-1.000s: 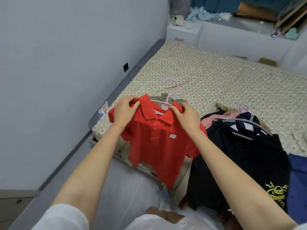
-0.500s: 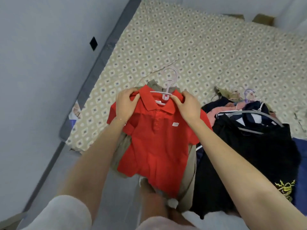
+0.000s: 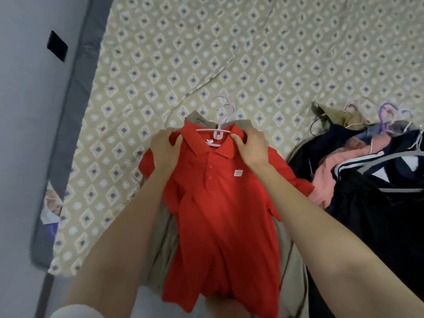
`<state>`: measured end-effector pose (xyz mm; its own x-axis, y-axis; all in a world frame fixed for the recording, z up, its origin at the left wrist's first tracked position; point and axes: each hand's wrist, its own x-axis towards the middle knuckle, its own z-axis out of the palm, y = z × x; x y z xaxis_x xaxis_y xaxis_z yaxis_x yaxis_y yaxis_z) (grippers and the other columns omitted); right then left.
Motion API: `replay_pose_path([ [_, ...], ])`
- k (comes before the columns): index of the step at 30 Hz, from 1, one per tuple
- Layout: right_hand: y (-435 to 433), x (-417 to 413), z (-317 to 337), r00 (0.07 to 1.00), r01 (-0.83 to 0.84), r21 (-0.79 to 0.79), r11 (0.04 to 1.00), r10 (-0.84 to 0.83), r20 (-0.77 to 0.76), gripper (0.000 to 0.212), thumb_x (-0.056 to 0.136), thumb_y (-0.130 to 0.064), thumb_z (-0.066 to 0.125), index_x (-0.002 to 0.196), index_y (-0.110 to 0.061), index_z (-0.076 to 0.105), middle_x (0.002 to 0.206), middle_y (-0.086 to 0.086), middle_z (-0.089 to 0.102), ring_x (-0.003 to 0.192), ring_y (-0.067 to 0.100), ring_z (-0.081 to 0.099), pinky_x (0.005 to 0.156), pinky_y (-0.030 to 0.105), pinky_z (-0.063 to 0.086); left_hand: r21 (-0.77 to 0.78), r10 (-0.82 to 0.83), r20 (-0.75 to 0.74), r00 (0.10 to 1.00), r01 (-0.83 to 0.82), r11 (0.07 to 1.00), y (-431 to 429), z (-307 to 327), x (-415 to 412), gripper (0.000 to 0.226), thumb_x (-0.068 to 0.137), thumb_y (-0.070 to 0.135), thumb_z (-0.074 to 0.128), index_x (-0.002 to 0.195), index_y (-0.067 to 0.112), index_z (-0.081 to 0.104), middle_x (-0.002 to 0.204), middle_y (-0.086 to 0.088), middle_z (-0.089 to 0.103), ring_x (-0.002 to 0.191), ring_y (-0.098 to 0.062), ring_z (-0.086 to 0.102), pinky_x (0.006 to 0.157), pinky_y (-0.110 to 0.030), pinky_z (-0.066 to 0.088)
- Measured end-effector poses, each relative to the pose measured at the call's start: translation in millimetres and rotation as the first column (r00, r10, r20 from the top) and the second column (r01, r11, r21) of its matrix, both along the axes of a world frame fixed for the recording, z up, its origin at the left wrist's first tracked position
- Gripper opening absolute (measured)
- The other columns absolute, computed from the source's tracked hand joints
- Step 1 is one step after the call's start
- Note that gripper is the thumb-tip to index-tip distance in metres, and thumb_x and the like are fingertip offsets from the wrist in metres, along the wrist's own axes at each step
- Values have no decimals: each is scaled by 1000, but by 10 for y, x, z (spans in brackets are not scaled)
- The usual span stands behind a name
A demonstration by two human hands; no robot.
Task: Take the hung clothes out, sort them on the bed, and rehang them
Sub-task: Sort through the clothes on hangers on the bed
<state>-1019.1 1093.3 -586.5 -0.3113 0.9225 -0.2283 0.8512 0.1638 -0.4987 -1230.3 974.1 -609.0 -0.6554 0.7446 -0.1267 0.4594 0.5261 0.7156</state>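
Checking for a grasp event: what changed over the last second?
No grasp or release. The view tipped down toward the bed; the polo barely shifted over it. The left hand and right hand keep their grip on its shoulders, hanger still in the collar, dark pile unmoved.

You're in a home bedroom: patterned bed sheet [image 3: 263, 53], clothes pile [image 3: 371, 180] on hangers (right side), plain wall [image 3: 23, 134] alongside.
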Motion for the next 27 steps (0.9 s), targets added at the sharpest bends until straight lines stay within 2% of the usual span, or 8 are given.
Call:
replay_pose_path([
  [5,111,41,-383,998,-10,-103,995,17,67,33,95,-38,57,114,-12,62,114,10,63,111,31,54,91,41,40,-45,-69,50,996,72,996,107,-381,-8,36,85,33,53,108,11,70,108,-5,71,102,-26,63,97,-43,46],
  [8,80,94,-395,995,-32,-110,993,42,85,38,96,-38,55,126,-16,57,125,9,59,119,32,49,98,43,37,-49,-66,-19,998,65,997,130,-426,42,30,90,27,56,110,9,68,110,-8,70,104,-30,61,97,-45,45],
  [11,-9,194,-249,990,-53,-72,996,62,125,49,96,-41,54,139,-20,48,137,5,51,128,30,41,105,46,32,-42,-93,-91,992,89,995,129,-317,104,35,92,29,56,120,9,64,118,-9,67,112,-29,58,102,-45,43],
  [13,-74,310,-98,987,-65,-25,998,68,148,53,94,-43,55,142,-22,45,140,4,49,132,29,38,110,46,29,-56,-179,-169,969,172,984,118,-168,185,40,94,31,55,127,9,60,128,-12,62,123,-32,53,108,-48,39],
  [16,-186,560,206,978,-87,11,996,83,192,61,94,-47,53,148,-22,38,149,6,41,141,30,28,116,48,20,-126,-297,-212,931,275,953,92,211,439,48,97,29,59,142,16,50,148,-11,47,141,-30,36,119,-45,22],
  [21,-440,1152,844,973,-90,26,996,82,217,69,96,-51,46,155,-26,19,160,8,23,148,32,14,120,50,8,-194,-440,-350,827,395,898,-6,877,1052,55,96,30,59,147,20,45,156,-7,38,146,-27,29,119,-50,16],
  [27,-945,2183,1512,971,-113,94,989,90,221,73,96,-53,46,157,-27,14,161,10,21,149,31,11,119,49,6,-189,-445,-421,791,403,895,-383,1535,2213,60,95,36,58,150,22,40,161,-8,29,150,-29,21,120,-53,6],
])
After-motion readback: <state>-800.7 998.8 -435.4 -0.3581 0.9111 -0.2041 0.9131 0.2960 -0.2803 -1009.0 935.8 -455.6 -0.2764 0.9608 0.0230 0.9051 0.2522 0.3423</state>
